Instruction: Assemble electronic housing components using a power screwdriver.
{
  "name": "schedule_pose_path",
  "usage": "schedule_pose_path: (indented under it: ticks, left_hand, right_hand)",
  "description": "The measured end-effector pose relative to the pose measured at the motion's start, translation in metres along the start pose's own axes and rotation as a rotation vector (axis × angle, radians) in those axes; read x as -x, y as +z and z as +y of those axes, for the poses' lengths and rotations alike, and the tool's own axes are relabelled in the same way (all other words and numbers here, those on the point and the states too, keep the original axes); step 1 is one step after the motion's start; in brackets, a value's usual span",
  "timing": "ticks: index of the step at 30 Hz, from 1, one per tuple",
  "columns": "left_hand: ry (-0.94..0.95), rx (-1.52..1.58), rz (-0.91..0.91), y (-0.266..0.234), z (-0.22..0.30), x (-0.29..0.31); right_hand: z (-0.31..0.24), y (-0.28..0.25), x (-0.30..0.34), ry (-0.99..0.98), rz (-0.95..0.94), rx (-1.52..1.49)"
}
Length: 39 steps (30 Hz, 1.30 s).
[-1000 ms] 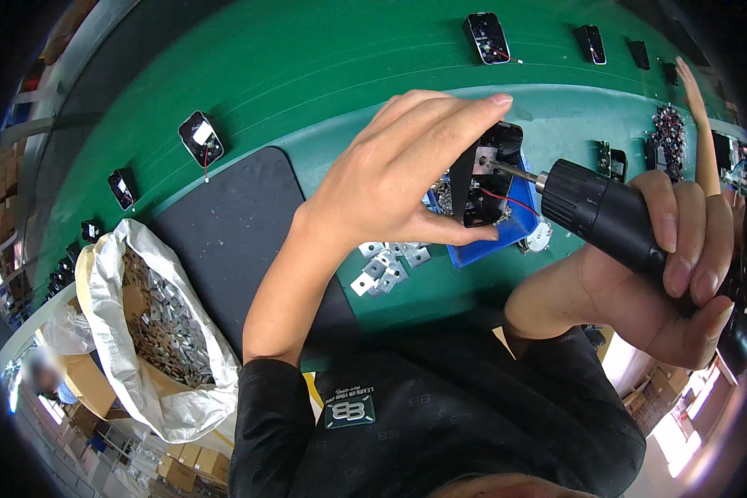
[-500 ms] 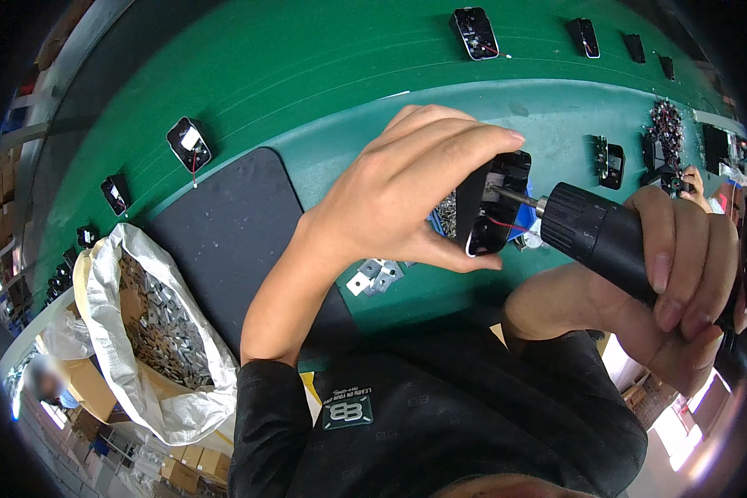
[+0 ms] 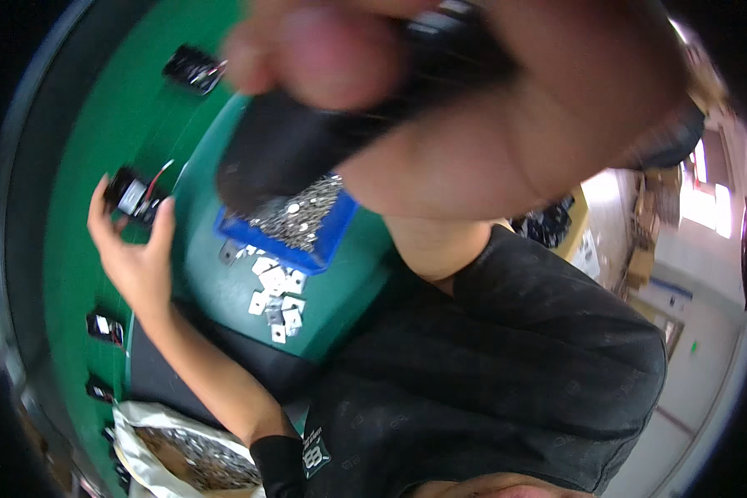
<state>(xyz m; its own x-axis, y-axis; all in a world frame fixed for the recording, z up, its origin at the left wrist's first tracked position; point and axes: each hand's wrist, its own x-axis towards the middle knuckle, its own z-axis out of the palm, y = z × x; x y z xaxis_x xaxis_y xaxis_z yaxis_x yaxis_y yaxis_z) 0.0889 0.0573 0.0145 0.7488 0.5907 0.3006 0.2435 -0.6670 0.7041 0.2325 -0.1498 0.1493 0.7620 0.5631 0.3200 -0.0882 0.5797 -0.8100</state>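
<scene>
My left hand (image 3: 137, 257) reaches out over the green belt at the left. Its thumb and fingers are closed round the sides of a black plastic housing (image 3: 133, 197), which has a white label and a red wire with a white plug. My right hand (image 3: 506, 141), large and smeared close to the camera, grips a black electric screwdriver (image 3: 286, 145). The screwdriver's tip end is blurred, above a blue tray (image 3: 319, 267) of small screws. Beside that tray, several square metal plates (image 3: 278, 290) with holes lie on the green tabletop.
More black housings lie along the belt (image 3: 83, 224), one housing (image 3: 192, 70) beyond my left hand and another (image 3: 105, 327) nearer. A white woven sack (image 3: 133, 427) of metal pieces stands at the lower left, by a black mat (image 3: 216, 349).
My left hand has carried the housing left, onto or over the belt. The screwdriver has come out of the housing, and my right hand has risen toward the camera. The whole view has turned.
</scene>
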Motion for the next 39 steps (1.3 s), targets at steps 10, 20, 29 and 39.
schedule_pose_path:
  ticks: [10,20,29,39]
  left_hand:
    - [-0.071,-0.091,-0.133,-0.013,-0.028,0.0]
    - [0.292,0.073,-0.309,0.032,0.088,0.034]
    - [0.325,-0.395,-0.646,0.031,0.148,0.044]
    - [0.272,0.04,-0.462,0.003,0.076,0.026]
  right_hand:
    - [-0.008,0.004,-0.011,-0.229,0.175,-0.368]
    - [0.016,0.001,-0.013,-0.028,0.129,-0.316]
    - [0.018,0.014,-0.002,0.065,0.048,-0.377]
    - [0.003,0.006,-0.005,0.093,-0.035,-0.297]
